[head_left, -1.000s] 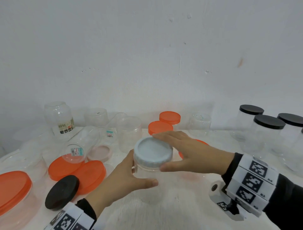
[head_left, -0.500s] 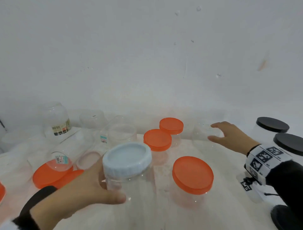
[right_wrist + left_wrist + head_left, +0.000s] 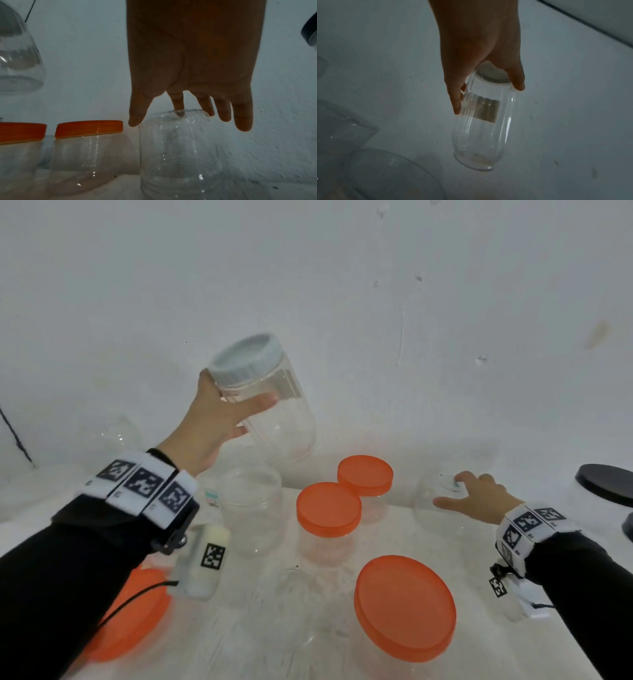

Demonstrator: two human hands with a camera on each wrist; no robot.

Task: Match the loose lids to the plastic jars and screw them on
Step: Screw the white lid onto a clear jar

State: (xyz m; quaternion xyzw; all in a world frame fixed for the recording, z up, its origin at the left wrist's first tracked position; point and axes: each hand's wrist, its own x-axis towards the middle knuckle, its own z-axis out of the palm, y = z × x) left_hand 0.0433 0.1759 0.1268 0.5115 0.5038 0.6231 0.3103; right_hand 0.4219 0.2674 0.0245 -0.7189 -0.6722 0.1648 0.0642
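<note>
My left hand (image 3: 246, 416) grips a clear jar (image 3: 281, 419) just below its screwed-on white lid (image 3: 246, 361). It holds the jar in the air near the back wall, tilted to the left. In the left wrist view the left hand (image 3: 488, 94) has its thumb and fingers on either side of the jar (image 3: 484, 128), near the lid. My right hand (image 3: 455, 491) hovers over an open clear jar (image 3: 431, 508) at the back right. In the right wrist view the right hand (image 3: 180, 116) has its fingers spread, index tip at the rim of the jar (image 3: 176, 148), thumb outside.
Two jars with orange lids (image 3: 329, 508) (image 3: 364, 475) stand mid-table, beside an open clear jar (image 3: 251, 508). A large orange lid (image 3: 406, 607) tops a jar in front. Another orange lid (image 3: 137, 611) lies lower left. A black-lidded jar (image 3: 606, 484) stands far right, by the white wall.
My right hand left the white lid and reached to the open jar at the back right. My left hand lifted the white-lidded jar up toward the wall and tilted it.
</note>
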